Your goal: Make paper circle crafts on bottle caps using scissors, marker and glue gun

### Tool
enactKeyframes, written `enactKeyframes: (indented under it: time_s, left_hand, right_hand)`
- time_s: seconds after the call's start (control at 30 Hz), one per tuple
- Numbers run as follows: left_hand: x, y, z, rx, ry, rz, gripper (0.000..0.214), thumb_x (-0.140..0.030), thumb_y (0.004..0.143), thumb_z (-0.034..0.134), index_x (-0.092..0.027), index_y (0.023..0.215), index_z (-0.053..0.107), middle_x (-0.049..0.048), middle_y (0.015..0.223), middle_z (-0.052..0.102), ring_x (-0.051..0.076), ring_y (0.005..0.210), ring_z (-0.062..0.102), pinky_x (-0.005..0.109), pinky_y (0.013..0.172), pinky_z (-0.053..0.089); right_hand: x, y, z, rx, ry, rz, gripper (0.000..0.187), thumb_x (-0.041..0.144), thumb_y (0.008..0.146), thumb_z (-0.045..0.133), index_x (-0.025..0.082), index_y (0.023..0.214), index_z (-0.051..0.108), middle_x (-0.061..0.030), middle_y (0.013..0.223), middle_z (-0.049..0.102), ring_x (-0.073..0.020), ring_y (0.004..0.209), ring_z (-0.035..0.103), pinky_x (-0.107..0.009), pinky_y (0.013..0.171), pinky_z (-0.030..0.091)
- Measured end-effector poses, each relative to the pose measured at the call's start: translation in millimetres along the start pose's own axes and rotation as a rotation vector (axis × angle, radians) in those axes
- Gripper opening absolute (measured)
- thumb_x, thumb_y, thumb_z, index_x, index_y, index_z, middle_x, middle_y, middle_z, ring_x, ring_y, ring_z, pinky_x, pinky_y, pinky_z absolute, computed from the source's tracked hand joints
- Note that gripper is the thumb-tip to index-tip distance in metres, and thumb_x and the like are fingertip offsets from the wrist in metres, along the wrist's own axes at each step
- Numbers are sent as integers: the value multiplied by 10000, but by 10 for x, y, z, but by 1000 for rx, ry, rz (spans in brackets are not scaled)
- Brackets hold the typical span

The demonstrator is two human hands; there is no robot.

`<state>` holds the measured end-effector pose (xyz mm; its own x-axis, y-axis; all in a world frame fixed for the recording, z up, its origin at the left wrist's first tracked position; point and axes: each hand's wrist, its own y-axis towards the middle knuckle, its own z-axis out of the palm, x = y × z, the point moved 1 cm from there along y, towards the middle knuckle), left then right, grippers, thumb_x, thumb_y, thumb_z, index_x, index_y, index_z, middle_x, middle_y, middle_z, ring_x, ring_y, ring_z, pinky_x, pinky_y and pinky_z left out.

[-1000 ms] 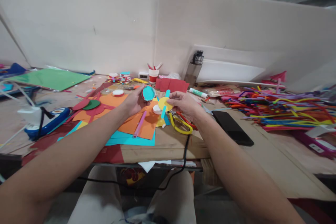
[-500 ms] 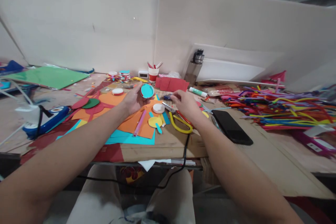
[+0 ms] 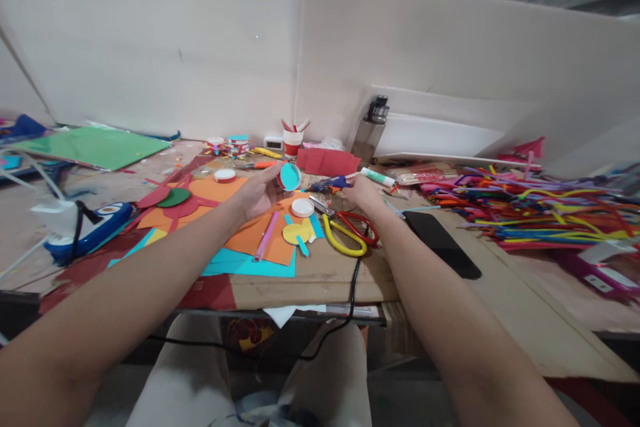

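Observation:
My left hand [image 3: 263, 190] is closed on a small round cap [image 3: 290, 177] with a turquoise disc on its face and a pale rim, tilted toward me. Over the cardboard, my right hand [image 3: 361, 191] has its fingertips closed at a blue tool [image 3: 341, 182] that looks like a glue gun; its far end blends into dark clutter. Just below that hand lie scissors with red handles [image 3: 367, 230] and a bent yellow tube [image 3: 345, 240]. A white round cap [image 3: 303, 207] and a yellow paper disc with turquoise strips [image 3: 296, 233] lie between my arms.
Orange sheets [image 3: 240, 237] and turquoise paper [image 3: 250, 263] spread at left. A black phone [image 3: 443, 245] lies right of my right forearm, near piled pipe cleaners [image 3: 550, 207]. Behind are a glue stick [image 3: 377, 177] and bottle [image 3: 370, 130]. A black cable [image 3: 353, 293] hangs over the edge.
My right hand has moved slightly right and down, onto the blue tool, uncovering more of the red scissor handles. The turquoise-faced cap has shifted a little right and turned in my left hand.

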<state>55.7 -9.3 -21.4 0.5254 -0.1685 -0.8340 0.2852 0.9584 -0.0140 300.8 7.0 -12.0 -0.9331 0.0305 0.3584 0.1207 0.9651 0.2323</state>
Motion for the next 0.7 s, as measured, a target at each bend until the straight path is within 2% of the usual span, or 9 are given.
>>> enactKeyframes:
  time_s: [0.13,0.2,0.33,0.4,0.5,0.6,0.7]
  left_hand:
    - [-19,-5,18,-52,-18,-1,304,-426,898,633,-131,957,682,102,912,744,195,806,720,263,652,553]
    - [-23,0,18,-67,-27,0,324,-453,894,631,-135,939,674,103,899,745,206,822,727,262,647,551]
    - [-21,25,-15,-73,-19,6,379,-503,897,608,-131,937,670,108,910,748,203,813,735,241,602,539]
    - [-24,36,-35,-79,-17,15,401,-525,889,608,-134,948,670,107,901,747,199,793,736,232,570,524]
    - [-36,37,-46,-101,-31,39,403,-537,872,627,-145,957,666,87,861,742,190,763,736,231,577,522]
    - [-46,25,-28,-126,-27,41,395,-530,869,636,-137,914,658,83,836,736,181,735,734,226,576,517]
    - [-50,17,-8,-157,-25,45,398,-532,863,644,-134,883,648,72,806,726,175,708,727,224,560,504]
  right_hand:
    - [-48,-9,-87,-146,167,141,389,221,777,591,134,1156,611,-136,1018,728,-242,875,673,-307,732,497]
    - [-54,-11,-117,-142,289,165,312,214,778,580,130,1075,627,-126,940,726,-229,823,665,-305,710,491]
    - [-7,-50,-145,-9,406,72,135,267,765,598,161,840,636,-29,659,662,-172,615,626,-275,618,482]
    - [46,-100,-167,-19,495,9,151,262,731,621,175,854,609,-3,653,651,-160,596,624,-273,612,493]
    - [149,-206,-222,-44,664,-62,252,235,717,603,187,961,559,-8,759,689,-163,623,652,-289,626,518]
    - [235,-320,-303,-96,580,-125,313,205,684,600,199,994,561,-3,781,692,-174,637,654,-306,648,519]
    - [277,-393,-368,-132,465,-166,252,223,705,572,203,955,599,0,715,656,-179,593,621,-309,618,493]
